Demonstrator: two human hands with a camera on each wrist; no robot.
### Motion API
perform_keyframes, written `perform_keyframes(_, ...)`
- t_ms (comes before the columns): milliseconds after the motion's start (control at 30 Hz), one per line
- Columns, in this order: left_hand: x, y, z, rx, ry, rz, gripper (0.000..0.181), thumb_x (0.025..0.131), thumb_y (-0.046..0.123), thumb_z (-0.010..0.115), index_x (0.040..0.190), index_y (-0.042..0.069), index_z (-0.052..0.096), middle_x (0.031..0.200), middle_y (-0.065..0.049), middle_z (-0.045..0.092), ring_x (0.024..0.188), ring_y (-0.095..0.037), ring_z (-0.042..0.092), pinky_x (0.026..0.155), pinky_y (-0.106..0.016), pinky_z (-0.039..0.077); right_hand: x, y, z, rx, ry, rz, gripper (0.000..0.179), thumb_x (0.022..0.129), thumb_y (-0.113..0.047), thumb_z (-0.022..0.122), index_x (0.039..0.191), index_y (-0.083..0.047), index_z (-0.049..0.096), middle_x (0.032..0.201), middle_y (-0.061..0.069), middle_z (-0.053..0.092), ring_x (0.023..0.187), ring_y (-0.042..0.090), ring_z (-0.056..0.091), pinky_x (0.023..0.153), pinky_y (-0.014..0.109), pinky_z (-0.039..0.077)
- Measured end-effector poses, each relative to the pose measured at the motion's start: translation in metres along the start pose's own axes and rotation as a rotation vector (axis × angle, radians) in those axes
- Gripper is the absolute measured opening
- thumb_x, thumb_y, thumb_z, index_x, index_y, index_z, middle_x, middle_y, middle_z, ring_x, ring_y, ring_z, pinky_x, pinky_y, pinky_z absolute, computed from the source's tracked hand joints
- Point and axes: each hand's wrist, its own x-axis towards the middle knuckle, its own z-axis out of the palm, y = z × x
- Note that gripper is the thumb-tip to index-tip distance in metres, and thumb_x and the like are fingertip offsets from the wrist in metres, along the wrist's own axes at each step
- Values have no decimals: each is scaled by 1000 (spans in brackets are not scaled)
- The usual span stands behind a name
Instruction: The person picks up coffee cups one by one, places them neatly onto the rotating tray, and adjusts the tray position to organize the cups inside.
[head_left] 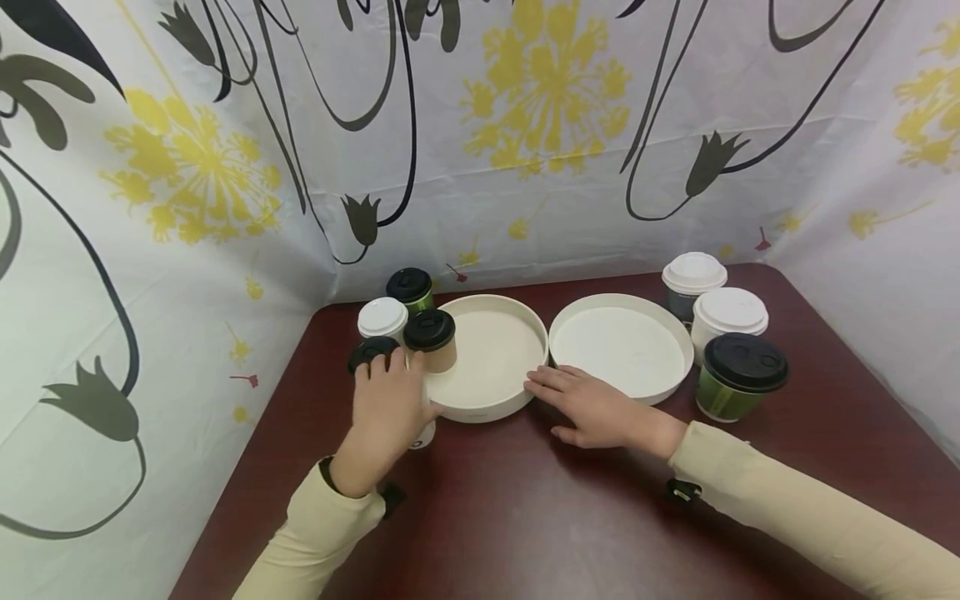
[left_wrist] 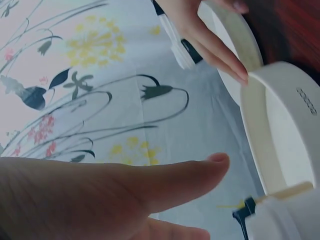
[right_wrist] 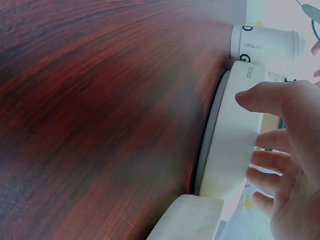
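Observation:
My left hand (head_left: 390, 404) hovers over a white paper cup (right_wrist: 265, 44), which it mostly hides in the head view; its thumb is straight and apart from the cup in the left wrist view. Close by is a round cream tray (head_left: 495, 354), with a brown paper cup with a black lid (head_left: 430, 340) standing inside its left edge. My right hand (head_left: 588, 408) rests its outstretched fingers on that tray's right rim. A second round white tray (head_left: 618, 346) sits to the right, side by side with the first.
Left of the trays stand a white-lidded cup (head_left: 382, 318), a black-lidded cup (head_left: 372, 350) and a green cup (head_left: 411, 287). At the right are two white-lidded cups, one behind (head_left: 693, 279) the other (head_left: 729, 317), and a green cup with a black lid (head_left: 738, 375). A patterned curtain surrounds the dark red table (head_left: 487, 508).

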Motion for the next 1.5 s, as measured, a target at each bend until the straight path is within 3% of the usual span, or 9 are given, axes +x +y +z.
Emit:
perform_keyframes(400,3,-11,6,-19,-151,-69,83,80,48,78,147,11,45,136,-22,56,114,-47,58,92,-62,46,0,0,0,0,-10,6,75,83,-30,76,145,-2,46,150,16,49,141,30,46,115,51,37)
perform_keyframes(733,3,-11,12,-7,-162,-53,74,79,47,80,136,6,55,128,-23,58,108,-47,60,88,-62,47,0,0,1,10,-8,13,75,82,-30,76,146,-2,46,150,17,49,141,31,45,115,51,37)
perform_keyframes(1100,1,-12,11,-39,-180,-65,76,79,45,80,138,7,53,129,-27,57,107,-50,60,87,-62,48,0,0,2,11,-6,15,76,82,-29,76,145,-2,46,150,16,49,141,32,45,115,51,37)
perform_keyframes(1500,0,-12,11,-8,-189,-71,73,78,39,82,137,9,53,121,-29,62,107,-48,60,92,-62,46,0,-1,0,13,-8,12,76,82,-29,76,146,-2,45,150,17,49,141,32,46,115,51,37)
